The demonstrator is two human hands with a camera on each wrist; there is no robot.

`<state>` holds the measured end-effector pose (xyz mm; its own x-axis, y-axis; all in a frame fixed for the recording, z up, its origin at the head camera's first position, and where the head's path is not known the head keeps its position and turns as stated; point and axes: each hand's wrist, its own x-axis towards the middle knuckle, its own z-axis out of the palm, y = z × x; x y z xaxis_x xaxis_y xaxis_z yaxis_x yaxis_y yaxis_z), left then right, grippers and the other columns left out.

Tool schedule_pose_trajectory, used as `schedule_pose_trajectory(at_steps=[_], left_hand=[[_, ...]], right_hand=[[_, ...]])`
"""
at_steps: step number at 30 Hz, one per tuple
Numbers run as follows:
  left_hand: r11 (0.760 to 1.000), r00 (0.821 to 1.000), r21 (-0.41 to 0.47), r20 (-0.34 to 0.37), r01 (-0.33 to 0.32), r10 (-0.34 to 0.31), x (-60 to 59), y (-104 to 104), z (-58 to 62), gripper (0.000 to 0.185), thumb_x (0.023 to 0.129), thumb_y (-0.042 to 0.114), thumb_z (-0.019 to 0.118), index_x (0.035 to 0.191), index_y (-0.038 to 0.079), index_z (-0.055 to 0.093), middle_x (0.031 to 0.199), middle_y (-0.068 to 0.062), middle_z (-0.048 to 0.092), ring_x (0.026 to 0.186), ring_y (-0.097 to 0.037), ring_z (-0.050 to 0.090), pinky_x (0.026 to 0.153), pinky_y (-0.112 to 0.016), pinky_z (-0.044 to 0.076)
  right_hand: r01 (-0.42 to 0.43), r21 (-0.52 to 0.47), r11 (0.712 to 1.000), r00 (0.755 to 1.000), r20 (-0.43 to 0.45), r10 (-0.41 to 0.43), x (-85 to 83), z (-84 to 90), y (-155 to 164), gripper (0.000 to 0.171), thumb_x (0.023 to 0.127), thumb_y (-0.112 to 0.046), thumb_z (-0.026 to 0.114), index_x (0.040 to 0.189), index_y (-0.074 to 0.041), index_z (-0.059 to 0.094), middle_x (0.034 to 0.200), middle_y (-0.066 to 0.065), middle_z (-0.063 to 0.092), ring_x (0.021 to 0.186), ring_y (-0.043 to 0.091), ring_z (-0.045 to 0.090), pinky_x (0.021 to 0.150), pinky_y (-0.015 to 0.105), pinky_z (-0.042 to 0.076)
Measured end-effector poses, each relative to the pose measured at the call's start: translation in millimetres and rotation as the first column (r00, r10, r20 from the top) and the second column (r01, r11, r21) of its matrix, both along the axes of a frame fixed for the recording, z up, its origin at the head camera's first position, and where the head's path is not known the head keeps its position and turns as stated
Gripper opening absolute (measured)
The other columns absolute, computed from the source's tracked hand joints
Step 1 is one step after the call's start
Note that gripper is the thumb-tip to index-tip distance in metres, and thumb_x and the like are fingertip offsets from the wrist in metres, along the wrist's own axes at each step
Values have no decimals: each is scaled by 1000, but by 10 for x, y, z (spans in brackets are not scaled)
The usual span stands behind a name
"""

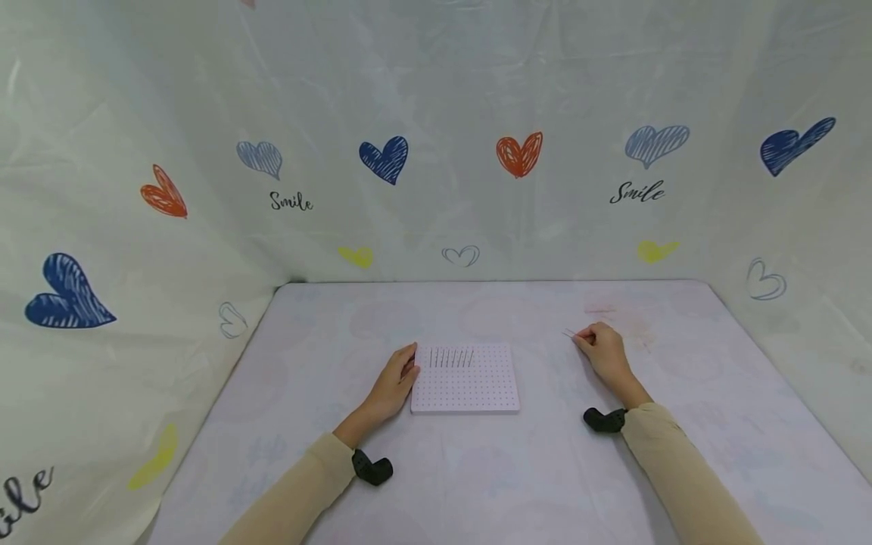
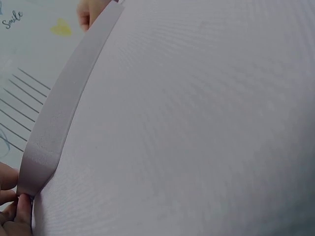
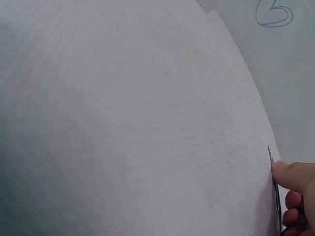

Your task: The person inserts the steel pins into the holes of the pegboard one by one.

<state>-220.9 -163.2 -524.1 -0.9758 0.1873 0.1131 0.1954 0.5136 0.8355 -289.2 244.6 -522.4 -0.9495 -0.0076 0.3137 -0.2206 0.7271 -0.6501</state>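
A white pegboard (image 1: 470, 395) with rows of small holes lies flat on the table. Several thin dark pins (image 1: 451, 358) stand in one row near its far edge. At the board's left side my left hand (image 1: 393, 384) grips the edge; in the left wrist view its fingers (image 2: 24, 209) touch the board's end. Off to the right of the board, my right hand (image 1: 605, 353) pinches thin dark tweezers (image 3: 276, 189), as they appear, with two fine tips pointing left in the head view. Whether the tips hold anything is too small to tell.
The white table (image 1: 490, 477) has a straight back edge against a pale curtain (image 1: 436, 91) printed with hearts. Faint reddish marks (image 1: 599, 310) show on the tabletop beyond my right hand. A black wrist device (image 1: 602, 420) sits at each sleeve cuff.
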Motion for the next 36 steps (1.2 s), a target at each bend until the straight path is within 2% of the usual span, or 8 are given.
schedule_pose_trajectory(at_steps=[7, 11, 18, 22, 26, 29, 32, 36], left_hand=[[1000, 1000, 6, 16, 1, -1, 0, -1, -4, 52, 106, 8, 47, 153, -5, 29, 155, -22, 33, 142, -33, 34, 115, -46, 31], [1000, 1000, 7, 15, 2, -2, 9, -1, -8, 52, 106, 8, 47, 153, -5, 29, 155, -22, 33, 142, -33, 34, 115, -47, 31], [1000, 1000, 2, 14, 0, 0, 14, 1, 3, 53, 106, 9, 47, 154, -4, 29, 155, -21, 33, 142, -33, 34, 116, -45, 31], [1000, 1000, 6, 19, 0, 0, 4, -5, 5, 53, 106, 9, 47, 154, -4, 29, 155, -21, 33, 143, -32, 34, 116, -45, 31], [1000, 1000, 10, 20, -1, 1, -7, -6, 5, 53, 106, 9, 47, 154, -4, 29, 155, -21, 32, 143, -33, 34, 115, -45, 31], [1000, 1000, 3, 16, 0, 0, -10, -7, 1, 53, 106, 8, 47, 153, -5, 29, 155, -22, 32, 142, -33, 34, 115, -46, 31], [1000, 1000, 3, 18, 2, -2, -9, -9, -5, 52, 106, 8, 47, 153, -4, 29, 155, -22, 32, 142, -33, 34, 115, -45, 31], [1000, 1000, 6, 21, 4, -4, 1, -6, -4, 53, 106, 9, 47, 153, -4, 29, 155, -22, 33, 142, -32, 35, 115, -45, 32]], right_hand=[[-28, 28, 999, 999, 33, 27, 17, 4, -23, 12, 96, 0, 63, 92, 11, 62, 80, 15, 55, 77, 29, 51, 66, 37, 42], [-28, 29, 999, 1000, 4, 28, 27, -21, -20, 12, 95, 0, 63, 90, 11, 62, 79, 14, 55, 76, 28, 50, 66, 36, 40], [4, 7, 1000, 998, -65, -3, 47, -18, 0, 9, 89, 1, 72, 85, 8, 69, 74, 10, 58, 69, 22, 49, 59, 29, 39], [-21, 113, 993, 995, -97, 32, 32, 14, -19, 8, 88, 2, 72, 84, 7, 68, 72, 11, 56, 72, 27, 49, 63, 36, 38], [-11, 262, 965, 994, -100, 39, 33, 41, -45, 9, 90, -1, 70, 86, 7, 67, 76, 13, 58, 77, 34, 51, 67, 45, 40], [-7, 313, 950, 996, -78, 33, 37, 52, -63, 10, 92, -2, 68, 89, 8, 66, 80, 15, 59, 80, 36, 52, 69, 48, 42], [-9, 298, 954, 998, -57, 28, 43, 53, -69, 11, 93, -2, 67, 90, 8, 65, 81, 16, 59, 81, 36, 51, 69, 46, 41], [-8, 212, 977, 997, -68, 23, 62, 54, -48, 9, 91, -1, 69, 88, 7, 67, 75, 12, 56, 78, 33, 49, 66, 42, 37]])
